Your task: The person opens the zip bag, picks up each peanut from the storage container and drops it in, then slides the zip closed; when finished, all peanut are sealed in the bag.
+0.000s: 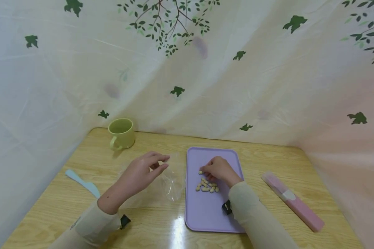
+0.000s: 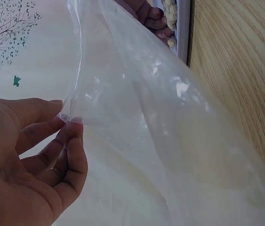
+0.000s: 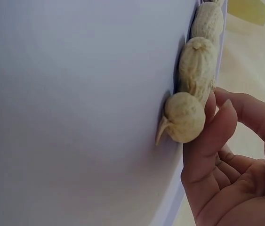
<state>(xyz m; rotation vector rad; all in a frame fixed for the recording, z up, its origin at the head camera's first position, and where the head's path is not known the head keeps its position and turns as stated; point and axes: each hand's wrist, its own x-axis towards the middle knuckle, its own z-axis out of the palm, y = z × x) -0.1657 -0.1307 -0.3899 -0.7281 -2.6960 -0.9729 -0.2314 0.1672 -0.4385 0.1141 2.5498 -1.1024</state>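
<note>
My left hand (image 1: 143, 173) pinches the edge of a clear plastic bag (image 2: 123, 94) between thumb and fingertips, left of the purple tray (image 1: 202, 218). The bag's film spreads out across the left wrist view, thin and crinkled. Over the tray, my right hand (image 1: 221, 169) has a peanut (image 1: 201, 172) at its thumb and fingertips. Several unshelled peanuts (image 1: 205, 189) lie in a loose group on the tray just below that hand. In the right wrist view, peanuts (image 3: 185, 117) overlap the fingertips and partly hide them.
A green mug (image 1: 122, 133) stands at the back left of the wooden table (image 1: 156, 224). To the left lies a light blue plastic knife (image 1: 82, 183). On the right is a long pink case (image 1: 294, 202). A printed curtain (image 1: 187, 69) hangs around the table.
</note>
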